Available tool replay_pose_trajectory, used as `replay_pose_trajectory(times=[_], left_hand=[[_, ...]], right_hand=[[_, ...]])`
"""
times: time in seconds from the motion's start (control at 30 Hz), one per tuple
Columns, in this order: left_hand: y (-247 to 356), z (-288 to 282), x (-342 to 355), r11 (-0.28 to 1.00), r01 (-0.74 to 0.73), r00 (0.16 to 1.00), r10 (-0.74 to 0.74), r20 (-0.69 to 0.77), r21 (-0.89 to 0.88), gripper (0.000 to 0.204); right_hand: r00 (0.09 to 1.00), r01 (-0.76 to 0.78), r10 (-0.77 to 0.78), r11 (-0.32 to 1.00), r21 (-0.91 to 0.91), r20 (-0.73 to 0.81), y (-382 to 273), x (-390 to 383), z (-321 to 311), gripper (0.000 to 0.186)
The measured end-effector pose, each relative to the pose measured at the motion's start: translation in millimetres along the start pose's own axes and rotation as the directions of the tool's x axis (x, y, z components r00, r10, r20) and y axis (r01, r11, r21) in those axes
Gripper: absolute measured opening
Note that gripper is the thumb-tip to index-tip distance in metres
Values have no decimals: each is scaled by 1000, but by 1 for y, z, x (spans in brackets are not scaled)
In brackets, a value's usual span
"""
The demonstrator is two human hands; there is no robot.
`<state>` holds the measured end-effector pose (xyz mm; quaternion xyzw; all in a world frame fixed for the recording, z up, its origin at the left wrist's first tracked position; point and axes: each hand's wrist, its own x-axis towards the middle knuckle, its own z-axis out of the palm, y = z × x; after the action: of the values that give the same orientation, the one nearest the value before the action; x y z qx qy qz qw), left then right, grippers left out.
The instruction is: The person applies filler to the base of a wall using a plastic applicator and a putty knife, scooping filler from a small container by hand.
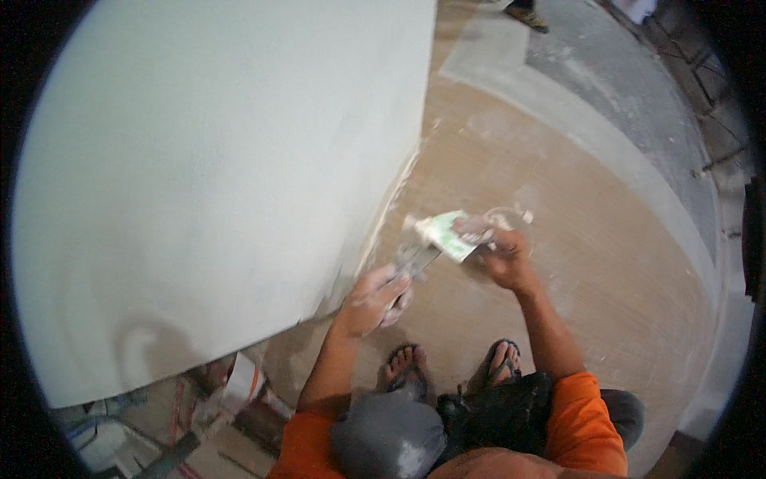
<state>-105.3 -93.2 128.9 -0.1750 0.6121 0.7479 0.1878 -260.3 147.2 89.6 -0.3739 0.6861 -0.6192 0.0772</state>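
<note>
My left hand (377, 302), smeared with white paste, is closed around a putty knife whose grey blade (418, 257) points up and right. Its outline is blurred. Closed on a flat green-and-white spreader (456, 239) is my right hand (504, 251), also dusted white. A lump of whitish paste (423, 229) sits at the spreader's left end. The knife blade lies close to the spreader's lower left edge; whether they touch I cannot tell. Both tools are held in front of me, to the right of a large white wall (223, 160).
White residue lines the wall's foot along the tan floor (590, 223). My sandalled feet (405, 367) stand below my hands. Mixed clutter with a white container (242, 379) lies at lower left. Another person's shoe (528, 17) shows at the top.
</note>
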Motion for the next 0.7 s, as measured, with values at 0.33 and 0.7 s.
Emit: replay_pose_trajectory(times=[0.33, 0.7], left_hand=[[-16, 21, 4, 973, -48, 990, 77, 122, -228, 27], [-54, 7, 23, 962, -177, 983, 182, 6, -207, 29]], right_hand=[[999, 18, -12, 985, -169, 35, 5, -20, -27, 38], [840, -349, 437, 889, 296, -322, 12, -21, -19, 35]])
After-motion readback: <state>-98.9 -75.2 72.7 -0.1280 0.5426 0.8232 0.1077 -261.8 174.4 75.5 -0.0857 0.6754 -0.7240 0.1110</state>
